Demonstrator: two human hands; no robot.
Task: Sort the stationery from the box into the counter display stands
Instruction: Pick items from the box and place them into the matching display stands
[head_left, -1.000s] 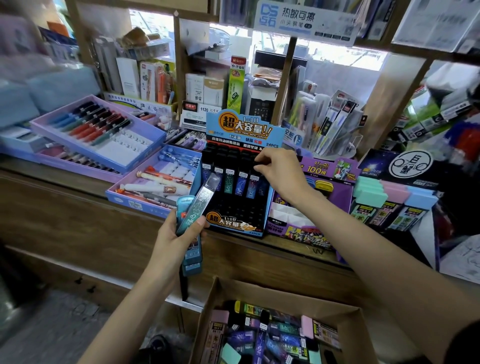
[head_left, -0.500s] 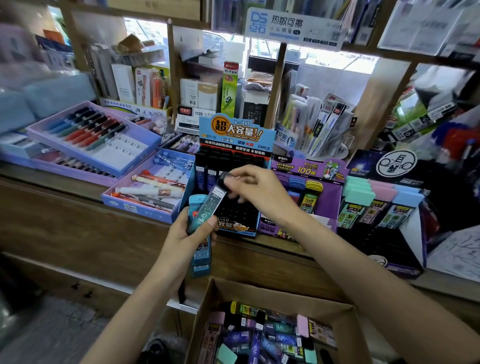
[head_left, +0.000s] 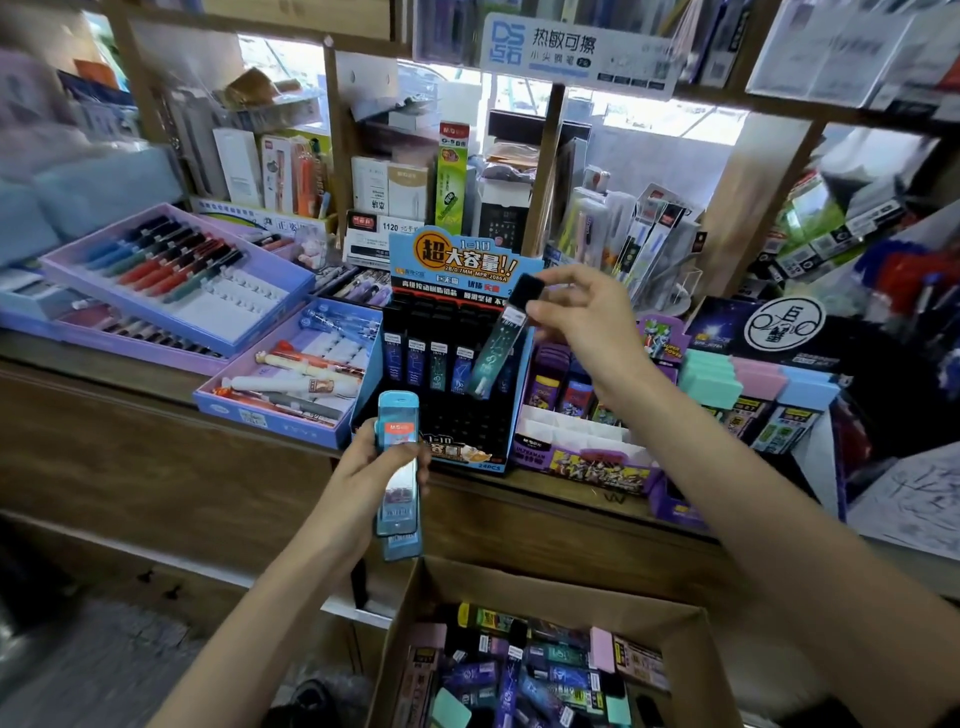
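- Pinching the black-capped end of a teal lead case (head_left: 493, 353), the right hand (head_left: 587, 322) holds it tilted, cap uppermost, over the right-hand slots of the display stand (head_left: 457, 257).
- The left hand (head_left: 358, 483) curls its fingers round a stack of light blue cases (head_left: 397, 457), held upright just before the stand's lower edge.
- The stand sits on a wooden counter (head_left: 130, 410) between a blue tray (head_left: 270, 415) and a purple stand (head_left: 582, 457).
- Wooden shelves (head_left: 545, 171) crowded with stationery rise behind.
- A cardboard box (head_left: 561, 590) below the counter holds jumbled cases.
- The teal case is slim and translucent, with a white label near the cap and pale line markings.
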